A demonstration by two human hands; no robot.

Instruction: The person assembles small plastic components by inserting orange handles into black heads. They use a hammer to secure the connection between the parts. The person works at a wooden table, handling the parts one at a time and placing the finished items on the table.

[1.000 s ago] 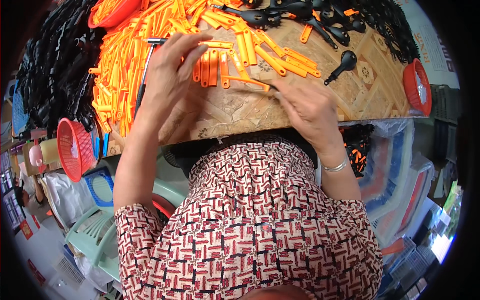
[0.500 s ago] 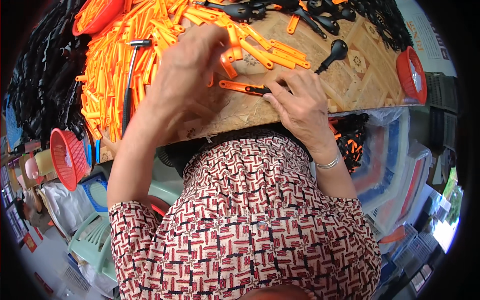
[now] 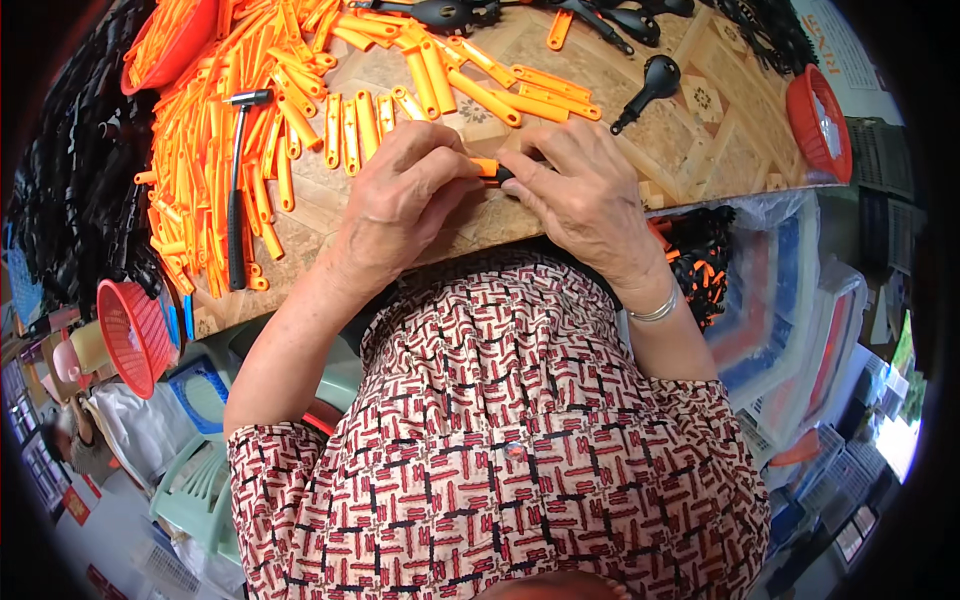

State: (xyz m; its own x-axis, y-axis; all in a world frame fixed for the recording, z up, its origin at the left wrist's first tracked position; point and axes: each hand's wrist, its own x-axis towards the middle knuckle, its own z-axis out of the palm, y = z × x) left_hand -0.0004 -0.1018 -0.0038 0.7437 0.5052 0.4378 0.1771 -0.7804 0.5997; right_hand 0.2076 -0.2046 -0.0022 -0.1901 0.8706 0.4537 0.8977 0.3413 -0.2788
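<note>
At the table's near edge, both my hands are closed on one small piece of work. My left hand (image 3: 405, 200) grips an orange plastic handle (image 3: 484, 167), its fingers covering most of it. My right hand (image 3: 585, 190) pinches the black part (image 3: 504, 175) at the handle's right end; how the two fit together is hidden by the fingers. Just beyond my left hand lies a row of loose orange handle shells (image 3: 349, 135). A black spoon-shaped tool (image 3: 655, 85) rests past my right hand.
A hammer (image 3: 236, 190) lies on the big pile of orange handle shells (image 3: 215, 130) at left. Red baskets stand at the far left (image 3: 185, 55), lower left (image 3: 135, 335) and right (image 3: 822, 130). More black tools (image 3: 450, 12) lie at the back of the table (image 3: 700, 160).
My left hand has come down from over the loose shells to the handle and closed on it. My right hand keeps its pinch there. The view has shifted slightly.
</note>
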